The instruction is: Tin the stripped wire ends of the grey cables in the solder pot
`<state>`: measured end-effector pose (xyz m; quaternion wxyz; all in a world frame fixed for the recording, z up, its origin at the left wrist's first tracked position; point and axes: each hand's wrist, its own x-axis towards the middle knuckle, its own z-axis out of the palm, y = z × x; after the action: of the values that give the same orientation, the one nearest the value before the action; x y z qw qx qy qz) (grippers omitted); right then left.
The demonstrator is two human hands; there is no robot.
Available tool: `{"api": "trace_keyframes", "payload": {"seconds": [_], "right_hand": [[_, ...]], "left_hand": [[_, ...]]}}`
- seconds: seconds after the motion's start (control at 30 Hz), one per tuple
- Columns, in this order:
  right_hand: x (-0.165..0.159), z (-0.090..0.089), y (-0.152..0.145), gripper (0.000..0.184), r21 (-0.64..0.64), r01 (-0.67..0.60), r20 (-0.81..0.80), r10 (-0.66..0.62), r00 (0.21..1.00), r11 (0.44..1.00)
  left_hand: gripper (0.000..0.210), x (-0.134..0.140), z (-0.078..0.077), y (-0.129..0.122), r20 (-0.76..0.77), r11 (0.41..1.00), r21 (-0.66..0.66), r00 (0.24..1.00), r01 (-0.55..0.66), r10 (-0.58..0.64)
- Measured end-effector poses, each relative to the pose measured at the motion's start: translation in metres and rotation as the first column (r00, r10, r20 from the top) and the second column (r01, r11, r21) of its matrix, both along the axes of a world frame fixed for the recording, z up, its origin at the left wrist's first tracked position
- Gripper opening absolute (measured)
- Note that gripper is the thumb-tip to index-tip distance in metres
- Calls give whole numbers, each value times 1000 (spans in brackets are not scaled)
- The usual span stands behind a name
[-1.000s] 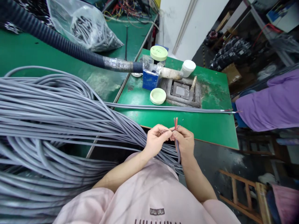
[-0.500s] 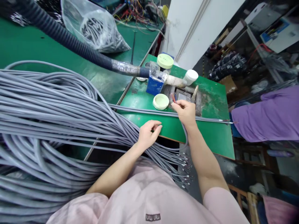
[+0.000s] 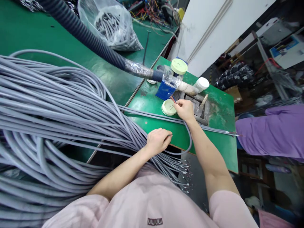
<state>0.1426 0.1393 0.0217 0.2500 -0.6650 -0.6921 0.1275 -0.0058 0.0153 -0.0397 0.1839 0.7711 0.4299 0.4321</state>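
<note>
My right hand [image 3: 185, 110] is closed on the stripped end of a grey cable [image 3: 190, 139], its fine coloured wires [image 3: 173, 98] fanning out past the fingertips. These wires are at the shallow round tub [image 3: 166, 109] with a pale inside; whether they touch its contents I cannot tell. The cable loops down from this hand over the table's front edge. My left hand [image 3: 158, 140] is curled closed near that edge, beside the large bundle of grey cables [image 3: 90, 110], with nothing visible in its fingers.
A square metal tray [image 3: 206, 119] with a scraper-like stick [image 3: 203, 103] lies right of the tub. Behind stand a blue box [image 3: 165, 91], a ribbed hose [image 3: 104, 52], a white tub [image 3: 201, 84] and a bag of cable pieces [image 3: 116, 28]. A person in purple [image 3: 273, 133] is at right.
My right hand has brought the wire ends left from the metal tray to the round tub. My left hand's fingers have curled in more. The camera view has shifted slightly.
</note>
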Motion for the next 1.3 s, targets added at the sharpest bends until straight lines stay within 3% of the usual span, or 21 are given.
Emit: {"api": "trace_keyframes", "payload": {"seconds": [0.2,0.37,0.6,0.77,1.3], "right_hand": [[8,13,-3,18,60,4,-34,-2,999,998],[56,26,-5,19,216,183,-125,-159,979,959],[114,1,8,18,139,407,-119,-393,912,903],[120,-9,17,16,110,470,-25,-470,882,876],[120,-11,23,17,101,470,41,-476,878,877]], "left_hand": [[16,-1,0,0,-11,1000,-10,1000,10,-10],[14,-1,1,0,-7,1000,-15,1000,13,-13],[14,-1,1,0,-15,1000,-5,1000,13,-14],[13,-1,2,0,-22,1000,6,1000,11,-11],[16,0,1,1,-48,1000,-2,999,14,-14]]}}
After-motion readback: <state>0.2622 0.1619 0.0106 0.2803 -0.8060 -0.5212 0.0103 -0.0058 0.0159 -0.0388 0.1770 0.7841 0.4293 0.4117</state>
